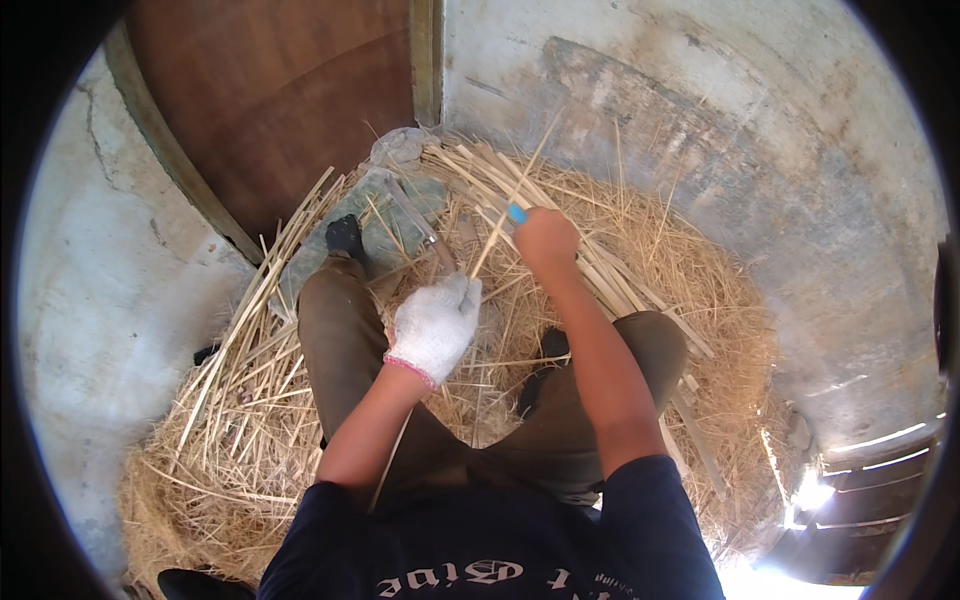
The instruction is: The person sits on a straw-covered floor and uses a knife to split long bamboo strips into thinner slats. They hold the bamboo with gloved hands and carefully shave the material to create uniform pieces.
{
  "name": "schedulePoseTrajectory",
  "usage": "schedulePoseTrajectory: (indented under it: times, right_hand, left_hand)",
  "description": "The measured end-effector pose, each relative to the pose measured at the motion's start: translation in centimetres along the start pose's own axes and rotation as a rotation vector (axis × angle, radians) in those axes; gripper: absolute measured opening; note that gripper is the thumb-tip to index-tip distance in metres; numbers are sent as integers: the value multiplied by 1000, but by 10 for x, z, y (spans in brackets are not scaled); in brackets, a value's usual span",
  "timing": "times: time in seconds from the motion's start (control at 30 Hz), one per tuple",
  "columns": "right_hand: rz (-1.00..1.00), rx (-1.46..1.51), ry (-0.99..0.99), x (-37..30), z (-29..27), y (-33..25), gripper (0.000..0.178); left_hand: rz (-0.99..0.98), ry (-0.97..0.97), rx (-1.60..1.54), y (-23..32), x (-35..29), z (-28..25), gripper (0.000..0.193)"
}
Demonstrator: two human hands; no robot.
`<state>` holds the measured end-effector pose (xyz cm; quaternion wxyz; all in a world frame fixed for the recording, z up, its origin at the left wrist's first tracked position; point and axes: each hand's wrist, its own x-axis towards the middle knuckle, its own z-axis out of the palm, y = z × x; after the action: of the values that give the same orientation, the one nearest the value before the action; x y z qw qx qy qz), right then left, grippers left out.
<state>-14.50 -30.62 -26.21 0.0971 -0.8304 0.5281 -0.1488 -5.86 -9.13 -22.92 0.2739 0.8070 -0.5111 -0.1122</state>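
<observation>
My left hand [437, 322], in a white knitted glove with a pink cuff edge, is closed around the lower end of a thin bamboo strip [492, 240]. The strip slants up and away to the right. Bare and closed, my right hand [547, 240] is beside the strip's middle. A small blue piece [517, 213] shows at its fingertips against the strip; whether it is a finger cover or part of a tool I cannot tell. Just beyond the glove lies a knife [415, 215] with a long metal blade and a wooden handle.
Curly shavings [690, 270] cover the floor around my bent legs. Long split strips [250, 290] lie at the left, and more bamboo strips [590, 265] run behind my right arm. A greenish slab [410, 190] lies by my left foot. A brown door [290, 100] and stained walls [780, 200] enclose the spot.
</observation>
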Motion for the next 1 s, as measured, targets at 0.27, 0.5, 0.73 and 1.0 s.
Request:
schedulePoseTrajectory:
  times: [0.27, 0.5, 0.73, 1.0]
  right_hand:
    - [25, 11, 25, 12, -47, 9, 18]
    - [112, 9, 99, 31, -48, 23, 18]
    - [158, -32, 142, 21, -48, 30, 16]
    - [353, 59, 258, 27, -66, 69, 22]
  left_hand:
    - [144, 68, 162, -2, -50, -21, 31]
    - [130, -5, 166, -20, -121, -46, 26]
    - [-84, -84, -79, -35, -185, -59, 29]
    - [-415, -344, -579, -55, -226, -56, 32]
